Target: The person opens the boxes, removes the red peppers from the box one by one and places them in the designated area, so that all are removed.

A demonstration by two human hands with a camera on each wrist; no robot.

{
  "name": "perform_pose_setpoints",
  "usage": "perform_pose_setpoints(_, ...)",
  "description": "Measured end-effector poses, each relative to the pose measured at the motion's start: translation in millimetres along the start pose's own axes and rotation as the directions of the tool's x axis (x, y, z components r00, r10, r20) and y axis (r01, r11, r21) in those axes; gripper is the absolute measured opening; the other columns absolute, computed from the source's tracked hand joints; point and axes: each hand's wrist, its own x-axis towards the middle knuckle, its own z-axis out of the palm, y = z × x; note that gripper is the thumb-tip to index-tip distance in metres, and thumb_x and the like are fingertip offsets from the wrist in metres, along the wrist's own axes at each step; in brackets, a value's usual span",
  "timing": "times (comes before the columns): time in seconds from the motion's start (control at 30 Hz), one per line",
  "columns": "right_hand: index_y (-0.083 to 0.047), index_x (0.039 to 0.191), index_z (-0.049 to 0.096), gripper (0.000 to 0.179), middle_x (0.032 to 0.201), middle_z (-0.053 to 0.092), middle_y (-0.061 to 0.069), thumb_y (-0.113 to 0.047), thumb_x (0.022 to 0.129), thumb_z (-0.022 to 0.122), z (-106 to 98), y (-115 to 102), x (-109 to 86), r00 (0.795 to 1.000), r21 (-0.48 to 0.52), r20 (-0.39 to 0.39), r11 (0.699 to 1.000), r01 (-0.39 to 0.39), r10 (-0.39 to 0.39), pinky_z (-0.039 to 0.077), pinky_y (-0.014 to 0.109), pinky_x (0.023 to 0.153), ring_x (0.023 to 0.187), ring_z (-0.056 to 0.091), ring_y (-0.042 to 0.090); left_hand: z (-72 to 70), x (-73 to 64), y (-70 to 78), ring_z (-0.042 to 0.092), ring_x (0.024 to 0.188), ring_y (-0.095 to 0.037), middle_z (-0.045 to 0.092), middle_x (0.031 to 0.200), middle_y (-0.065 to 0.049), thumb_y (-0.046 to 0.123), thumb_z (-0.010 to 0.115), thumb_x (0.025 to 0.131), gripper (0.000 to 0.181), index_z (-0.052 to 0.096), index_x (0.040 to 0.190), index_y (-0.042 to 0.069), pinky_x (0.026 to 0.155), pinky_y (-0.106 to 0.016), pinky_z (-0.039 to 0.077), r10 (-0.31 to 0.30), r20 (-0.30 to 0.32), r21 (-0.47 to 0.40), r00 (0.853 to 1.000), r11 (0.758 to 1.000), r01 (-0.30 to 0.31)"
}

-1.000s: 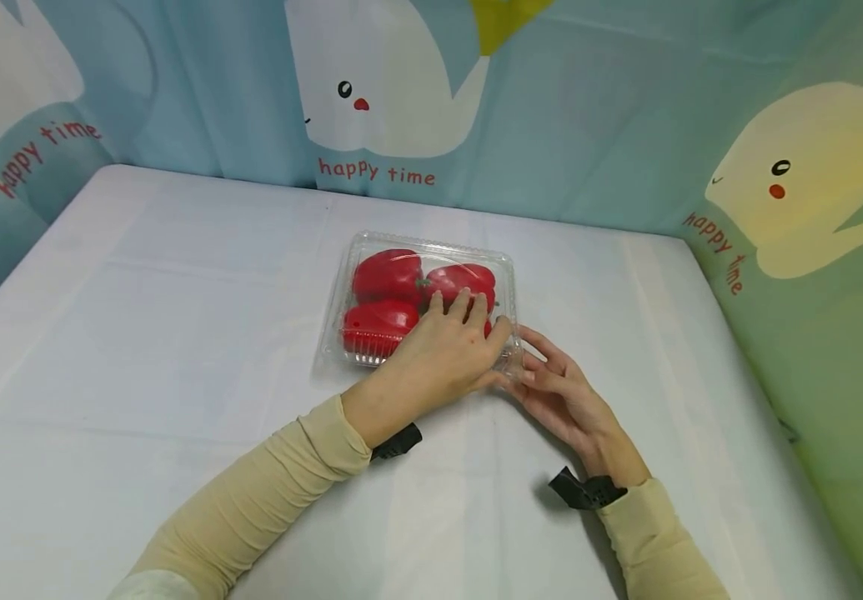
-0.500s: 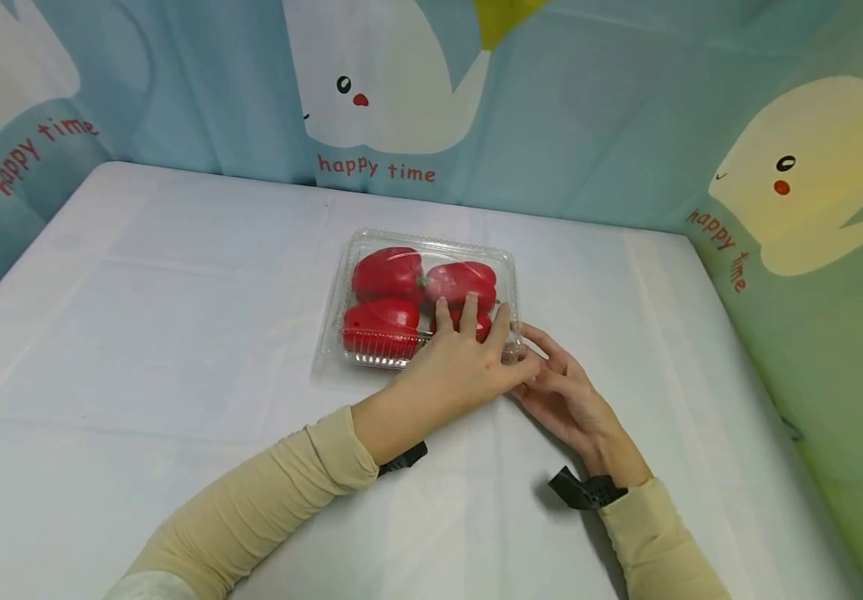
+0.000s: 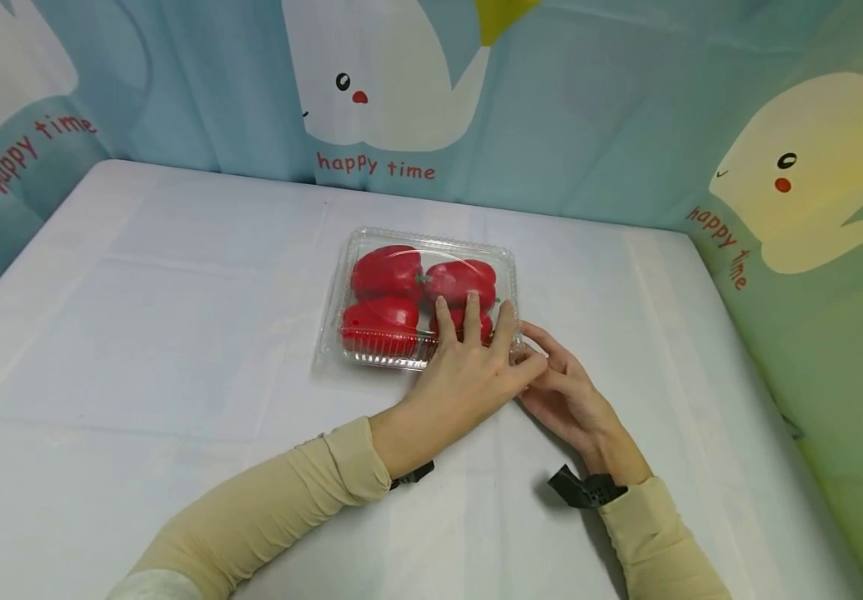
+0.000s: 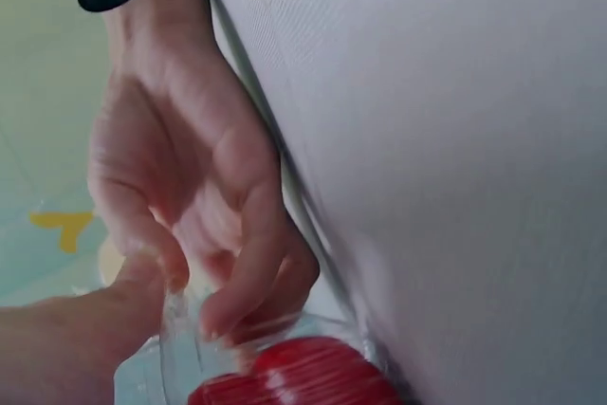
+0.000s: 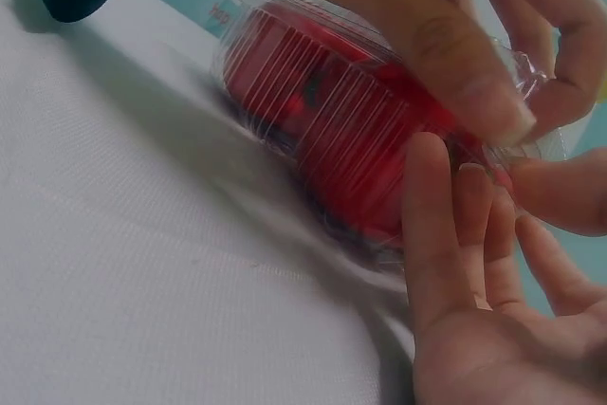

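Note:
A clear plastic clamshell box (image 3: 332, 333) lies on the table with its lid down over several red bell peppers (image 3: 386, 271). Across the front right of the lid rests my left hand (image 3: 461, 375), its fingers spread and nearly straight. The left thumb (image 5: 474, 101) presses at the front right corner, close to the right thumb. Palm up beside that corner, my right hand (image 3: 569, 404) has its fingers bent against the box's side and its thumb at the rim (image 4: 178, 315). The left hand partly covers one pepper.
A white cloth covers the table (image 3: 176, 333). Behind and to the right hangs a blue-green curtain (image 3: 589, 125) printed with whales and red lettering. Black straps with wrist cameras (image 3: 589, 490) sit on both wrists.
My left hand has shifted right over the lid, its fingers spreading. Its thumb has come out to the corner beside the right hand. The box and right hand stay nearly in place.

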Motion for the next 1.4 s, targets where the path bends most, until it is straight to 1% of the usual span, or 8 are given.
perform_pose_setpoints(0.2,-0.013,0.147,0.037,0.055,0.121,0.063,0.004,0.012,0.098,0.031,0.3,-1.2,1.0,0.999,0.019,0.037,1.000,0.006,-0.007,0.048,0.027,0.097,0.109,0.058,0.015,1.4,-0.6,6.4,0.046,0.132,-0.055,0.048,0.148,-0.022,0.030,0.063,0.095,0.029,0.052,0.122,0.030,0.099,-0.077,0.037,-0.021,-0.022,0.012,1.000,1.000,0.021)
perform_pose_setpoints(0.33,-0.013,0.147,0.036,0.055,0.121,0.062,0.004,0.012,0.098,0.032,1.1,-2.1,1.0,0.999,0.018,0.052,1.000,0.011,-0.012,0.049,0.028,0.096,0.107,0.059,0.015,3.4,-0.5,11.9,0.050,0.130,-0.053,0.050,0.145,-0.024,0.030,0.063,0.093,0.025,0.055,0.117,0.027,0.098,-0.077,0.037,-0.037,-0.081,0.020,0.996,0.999,0.039)
perform_pose_setpoints(0.8,-0.019,0.141,0.038,0.054,0.121,0.066,0.000,0.012,0.097,0.037,12.1,-1.3,1.5,0.997,-0.089,-0.071,0.995,0.036,-0.042,0.054,0.026,0.087,0.104,0.063,0.012,5.3,2.5,15.2,0.057,0.124,-0.050,0.056,0.140,-0.023,0.023,0.059,0.094,0.011,0.058,0.105,0.023,0.095,-0.075,0.041,-0.079,-0.163,0.006,0.983,0.997,0.081)
perform_pose_setpoints(0.97,-0.017,0.141,0.040,0.055,0.116,0.066,-0.001,0.014,0.097,0.035,10.8,-1.2,2.3,0.996,-0.065,-0.082,0.997,0.036,-0.041,0.052,0.024,0.090,0.104,0.061,0.011,-6.2,2.8,6.2,0.052,0.132,-0.044,0.052,0.145,-0.018,0.026,0.066,0.093,0.031,0.054,0.121,0.028,0.101,-0.069,0.042,-0.081,-0.041,-0.037,0.996,0.996,0.080)
perform_pose_setpoints(1.1,-0.013,0.142,0.039,0.055,0.115,0.063,0.000,0.016,0.096,0.034,10.2,-0.3,3.0,0.994,-0.069,-0.097,0.997,0.041,-0.048,0.052,0.024,0.088,0.096,0.060,0.012,-19.8,2.5,-11.2,0.041,0.141,-0.039,0.042,0.153,-0.014,0.029,0.073,0.089,0.058,0.044,0.139,0.031,0.109,-0.064,0.037,-0.124,0.111,-0.163,0.986,0.976,0.141)
perform_pose_setpoints(1.17,-0.012,0.143,0.038,0.056,0.113,0.061,0.001,0.017,0.095,0.034,9.9,0.1,2.9,0.994,-0.067,-0.099,0.997,0.045,-0.052,0.052,0.025,0.087,0.088,0.059,0.012,-26.3,2.6,-21.6,0.034,0.145,-0.039,0.034,0.157,-0.014,0.034,0.076,0.086,0.069,0.039,0.145,0.031,0.112,-0.065,0.032,-0.146,0.199,-0.196,0.969,0.963,0.186)
perform_pose_setpoints(1.27,-0.011,0.145,0.037,0.057,0.110,0.060,0.002,0.017,0.095,0.035,9.3,0.3,2.5,0.993,-0.058,-0.102,0.997,0.048,-0.054,0.054,0.028,0.087,0.083,0.059,0.012,-36.2,1.7,-35.9,0.025,0.148,-0.043,0.026,0.161,-0.015,0.039,0.077,0.084,0.084,0.031,0.153,0.030,0.112,-0.072,0.026,-0.167,0.330,-0.213,0.929,0.946,0.246)
perform_pose_setpoints(1.4,-0.009,0.147,0.035,0.058,0.113,0.061,0.003,0.016,0.095,0.037,8.7,-0.2,2.8,0.992,-0.069,-0.111,0.997,0.046,-0.053,0.055,0.028,0.087,0.085,0.061,0.013,-45.4,-1.7,-49.7,0.022,0.148,-0.048,0.022,0.163,-0.017,0.036,0.077,0.084,0.089,0.026,0.157,0.028,0.107,-0.078,0.026,-0.172,0.437,-0.228,0.883,0.928,0.294)
